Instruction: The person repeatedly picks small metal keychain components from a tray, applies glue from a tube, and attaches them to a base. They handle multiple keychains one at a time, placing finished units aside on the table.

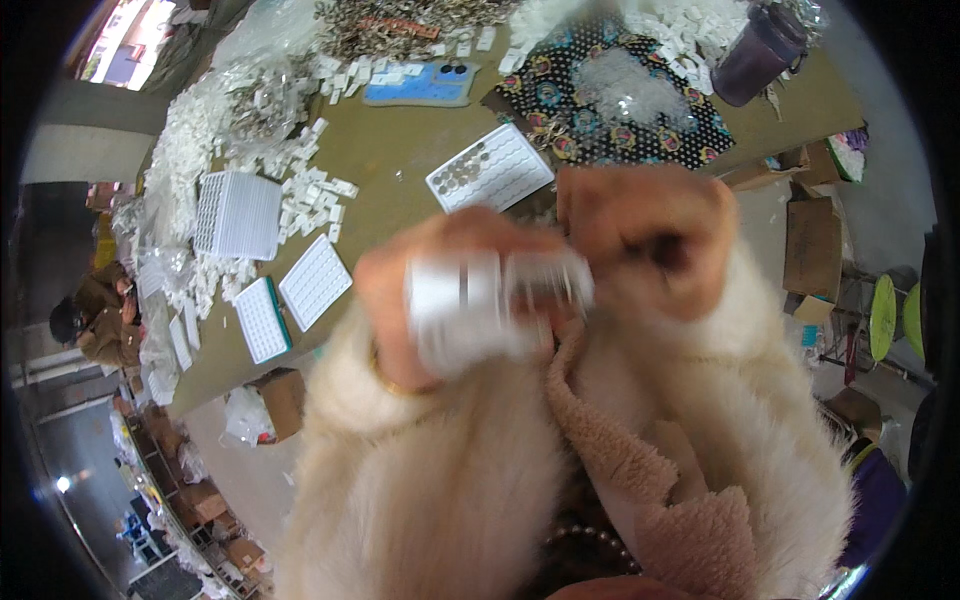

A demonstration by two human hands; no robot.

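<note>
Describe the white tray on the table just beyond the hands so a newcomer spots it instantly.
Find the olive-brown table, then the dark patterned cloth on it. Left of that cloth, just beyond the left hand, a ridged white tray lies slanted. Unlike the loose trays farther left, it shows a cluster of small round metallic pieces.

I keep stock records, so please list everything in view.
Rectangular plastic pieces: many, white, tabletop
Stacked plastic trays: several, white, left
Gridded plastic trays: two, white, near left
Plastic tray with discs: one, white, centre
Flat phone: one, blue, far
Dotted cloth: one, black, far right
Cylindrical bottle: one, purple, far right
Cardboard boxes: several, brown, both sides
Another person: one, brown clothing, left
Left hand: one, cream sleeve, centre, gripping blurred white items
Right hand: one, cream sleeve, centre
</note>
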